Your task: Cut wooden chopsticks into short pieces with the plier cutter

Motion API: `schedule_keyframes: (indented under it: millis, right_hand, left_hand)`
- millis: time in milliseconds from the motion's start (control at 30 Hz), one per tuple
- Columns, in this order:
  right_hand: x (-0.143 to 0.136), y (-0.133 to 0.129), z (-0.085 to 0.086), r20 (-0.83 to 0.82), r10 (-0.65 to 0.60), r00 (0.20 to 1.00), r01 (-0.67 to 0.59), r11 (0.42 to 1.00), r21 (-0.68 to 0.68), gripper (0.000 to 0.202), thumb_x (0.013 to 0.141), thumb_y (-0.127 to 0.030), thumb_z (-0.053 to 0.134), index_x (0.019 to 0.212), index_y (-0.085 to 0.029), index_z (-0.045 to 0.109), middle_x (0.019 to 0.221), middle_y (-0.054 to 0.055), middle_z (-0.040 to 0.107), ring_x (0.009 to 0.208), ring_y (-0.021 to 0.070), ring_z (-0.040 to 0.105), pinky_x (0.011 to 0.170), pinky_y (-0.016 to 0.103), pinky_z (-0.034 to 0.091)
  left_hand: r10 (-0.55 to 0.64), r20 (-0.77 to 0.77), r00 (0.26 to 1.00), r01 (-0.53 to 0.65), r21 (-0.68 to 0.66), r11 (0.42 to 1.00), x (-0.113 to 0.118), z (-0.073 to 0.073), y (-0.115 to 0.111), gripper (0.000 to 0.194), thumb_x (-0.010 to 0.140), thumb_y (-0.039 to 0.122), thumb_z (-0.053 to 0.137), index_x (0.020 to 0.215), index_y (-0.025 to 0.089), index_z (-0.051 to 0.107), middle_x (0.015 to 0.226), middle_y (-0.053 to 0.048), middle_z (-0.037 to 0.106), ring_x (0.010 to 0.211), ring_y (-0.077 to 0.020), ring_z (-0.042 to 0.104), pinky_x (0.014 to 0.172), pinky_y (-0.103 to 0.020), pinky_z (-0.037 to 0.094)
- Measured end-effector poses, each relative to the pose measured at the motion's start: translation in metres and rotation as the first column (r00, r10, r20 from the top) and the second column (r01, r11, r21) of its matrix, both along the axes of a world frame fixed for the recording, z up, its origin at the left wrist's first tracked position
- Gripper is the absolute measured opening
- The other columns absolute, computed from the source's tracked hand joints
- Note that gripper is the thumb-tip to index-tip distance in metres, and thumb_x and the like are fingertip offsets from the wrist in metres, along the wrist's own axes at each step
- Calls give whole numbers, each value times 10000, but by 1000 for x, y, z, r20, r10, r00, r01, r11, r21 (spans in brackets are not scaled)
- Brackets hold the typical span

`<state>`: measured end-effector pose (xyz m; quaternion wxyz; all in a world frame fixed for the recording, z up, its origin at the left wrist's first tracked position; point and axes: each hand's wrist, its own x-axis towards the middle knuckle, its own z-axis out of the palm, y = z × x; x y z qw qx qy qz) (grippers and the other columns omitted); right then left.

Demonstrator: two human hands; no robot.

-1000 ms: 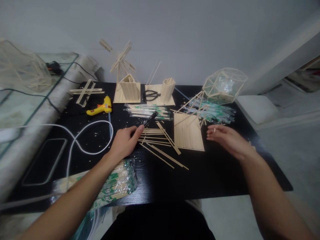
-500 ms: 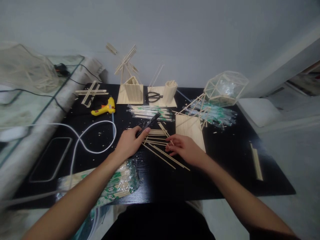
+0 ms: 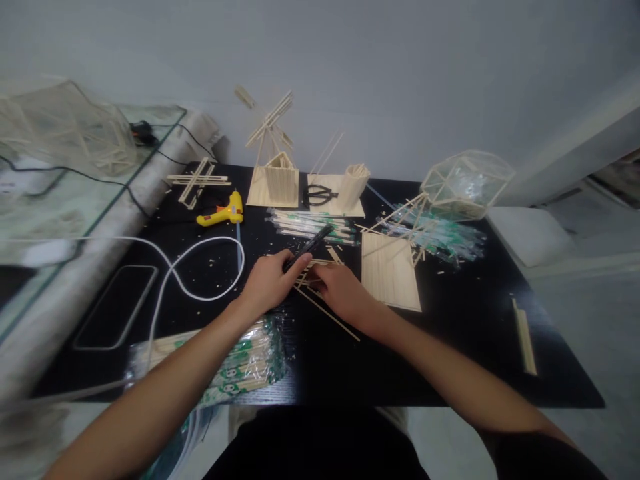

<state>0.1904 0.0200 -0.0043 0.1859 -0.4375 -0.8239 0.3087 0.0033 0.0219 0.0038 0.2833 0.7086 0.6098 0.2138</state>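
Note:
My left hand (image 3: pixel 270 279) is closed around a slim black pen-shaped tool (image 3: pixel 315 244), whose far end points away to the right; its exact kind does not show. Just beside it, my right hand (image 3: pixel 345 291) is curled over thin wooden sticks (image 3: pixel 334 319), with its fingertips partly hidden among them. The sticks lie loosely crossed on the black table under both hands. To the right of my right hand lies a flat wooden board (image 3: pixel 390 273), and behind the tool are sticks in plastic wrappers (image 3: pixel 287 224).
A yellow glue gun (image 3: pixel 223 211) and a looped white cable (image 3: pixel 177 267) lie left. Stick models (image 3: pixel 281 185) on boards, black-handled scissors (image 3: pixel 321 195) and a geometric stick frame (image 3: pixel 467 183) stand behind. Wrapped chopsticks (image 3: pixel 240 360) lie near the front edge.
My right hand has moved left, close to my left hand, and some sticks have gone with it. My left hand keeps its hold on the black tool. The whole view has shifted slightly.

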Motion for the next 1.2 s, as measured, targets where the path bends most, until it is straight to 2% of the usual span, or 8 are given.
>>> schedule_keyframes:
  millis: [300,467,567,667,800,967,1100,1200]
  right_hand:
    - [-2,8,-6,66,66,996,-69,996,59,195,927,-40,575,1037,-141,700,1025,120,747,942,226,678,864,339,491]
    - [14,27,6,38,-95,995,91,990,108,151,874,-84,653,971,-177,722,999,99,760,972,258,694,900,392,513]
    - [24,54,23,-43,-285,958,286,929,236,185,877,-155,653,1053,-180,706,1074,112,747,1012,280,684,932,442,518]
    - [29,88,40,-91,-437,895,436,809,393,327,873,-198,629,1198,-171,652,1221,150,683,1172,320,609,1045,508,458]
    - [29,127,49,-50,-593,804,552,711,437,498,856,-216,622,1341,-114,575,1382,223,557,1347,375,468,1143,554,360]
    - [32,150,40,89,-615,783,550,752,363,566,826,-265,669,1362,-100,594,1463,237,516,1377,433,450,1117,618,371]
    - [35,152,36,115,-593,797,521,772,365,574,847,-249,634,1392,-75,580,1537,217,482,1422,397,434,1157,576,361]
    - [35,150,40,93,-594,799,522,761,385,545,855,-233,599,1378,-81,592,1487,211,545,1376,380,494,1137,556,392]
  left_hand:
    - [7,-17,1000,-7,-5,1000,0,-2,1,574,956,693,385,732,204,587,674,-38,628,686,-216,602,641,-298,340]
    - [32,9,999,-32,5,999,-1,-3,0,566,955,686,398,738,202,595,655,-26,614,671,-205,596,636,-293,332]
    - [43,30,999,-43,0,999,-1,-4,1,575,953,696,394,752,204,613,652,-23,616,669,-205,597,632,-293,328]
    - [46,27,999,-45,-12,999,-1,-5,2,588,948,711,388,755,206,619,651,-25,621,671,-208,601,635,-294,331]
    - [44,14,999,-44,-12,999,-2,-7,2,578,958,696,384,730,207,591,642,-25,607,660,-202,592,630,-292,329]
    - [46,18,999,-46,-4,999,-2,-8,2,575,959,697,377,728,209,574,652,-22,595,677,-202,601,638,-291,329]
    - [36,-6,999,-36,-6,999,-1,-6,1,559,961,682,388,725,209,570,641,-22,585,660,-201,592,632,-293,319]
    - [42,-11,999,-42,-4,999,0,-5,2,558,961,678,396,725,209,584,629,-20,584,639,-198,581,624,-294,319]
